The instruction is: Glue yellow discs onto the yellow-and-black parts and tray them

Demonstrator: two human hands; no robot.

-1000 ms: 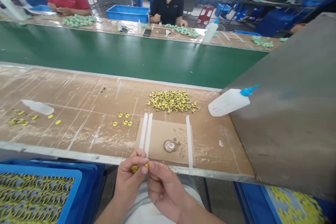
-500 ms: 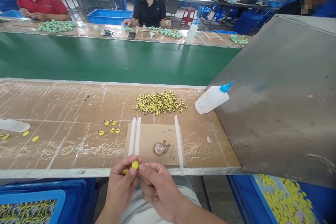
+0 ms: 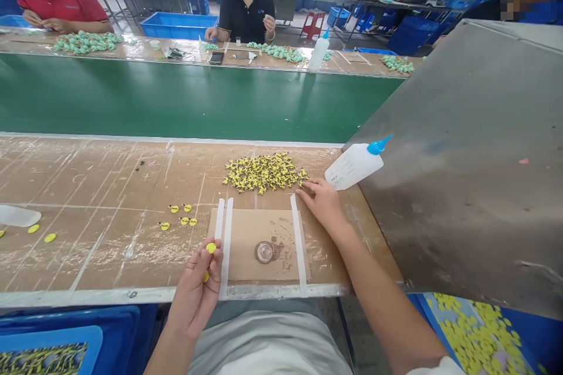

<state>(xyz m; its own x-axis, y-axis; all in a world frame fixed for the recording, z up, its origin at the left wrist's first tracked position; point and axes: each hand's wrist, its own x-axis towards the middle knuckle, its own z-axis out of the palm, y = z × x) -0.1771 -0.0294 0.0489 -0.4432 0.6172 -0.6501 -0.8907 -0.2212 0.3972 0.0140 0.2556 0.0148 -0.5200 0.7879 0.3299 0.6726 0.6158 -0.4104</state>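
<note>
My left hand [image 3: 199, 284] is closed on a small yellow disc [image 3: 211, 248], held at the fingertips above the table's front edge. A second yellow piece [image 3: 206, 276] shows between its fingers. My right hand [image 3: 323, 202] reaches to the right end of a pile of small yellow and black pieces [image 3: 261, 173]; its thumb and forefinger are apart at the pile's edge, and I see nothing held between them. A small clear round dish [image 3: 264, 252] sits on a cardboard sheet [image 3: 241, 228] with white tape strips. Several yellow discs with dark parts [image 3: 185, 221] lie left of the sheet.
A white bottle with a blue tip [image 3: 355, 165] leans by a metal panel [image 3: 475, 176] at the right. Another bottle [image 3: 20, 215] lies far left. Blue bins with yellow pieces [image 3: 479, 328] stand below the table. People sit across the green belt [image 3: 176, 99].
My right hand has left the left hand and moved forward and right to the pile. My left hand has shifted slightly left and up, still with the yellow disc.
</note>
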